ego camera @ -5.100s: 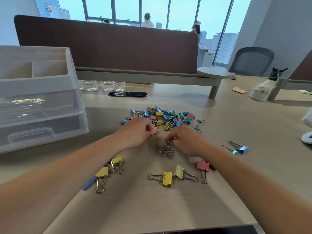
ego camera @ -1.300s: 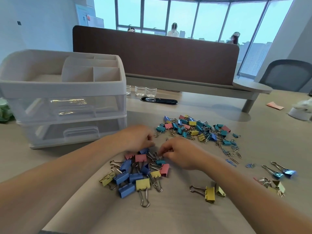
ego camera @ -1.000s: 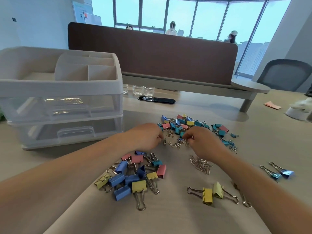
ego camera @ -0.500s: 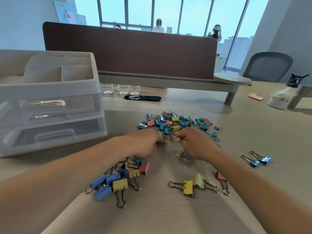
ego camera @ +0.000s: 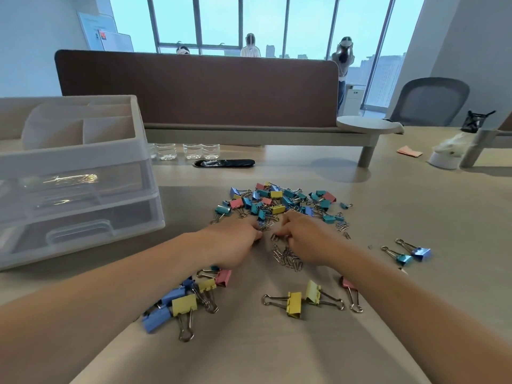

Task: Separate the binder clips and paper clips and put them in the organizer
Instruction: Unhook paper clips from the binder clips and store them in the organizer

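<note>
Both hands sit at the near edge of the mixed pile (ego camera: 277, 202). Left hand (ego camera: 235, 242) & right hand (ego camera: 302, 239) have fingers curled in, tips down among thin wire. Can't tell if either pinches anything. Prob. raking kinds apart: springy bare-wire paper clips (ego camera: 286, 257) heaped just nearer than the pile, boxy painted-metal binder clips (ego camera: 188, 297) w/ loop handles nearer & left of it. Frosted plastic organizer (ego camera: 83, 159) stands left of the pile, drawer contents unclear.
</note>
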